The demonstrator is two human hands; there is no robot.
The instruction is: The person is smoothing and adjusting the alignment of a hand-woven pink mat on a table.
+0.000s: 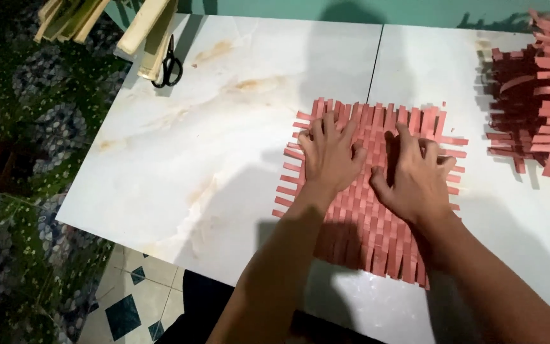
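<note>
A pink woven mat [377, 210] of paper strips is lying flat on the white marble table [224, 127]. The left hand [329, 156] is pressing down on the mat with fingers spread wide, holding nothing. The right hand [415, 175] is resting beside it on the mat, fingers bent, tips pushing at the strips. A stack of pink mats [539, 95] is sitting well right of the mat. Black scissors [170, 64] are lying far to its left.

No packages, labels, signs or screens show anywhere in view — not at twelve o'clock, not at three, not at nine — nothing of that kind appears.
</note>
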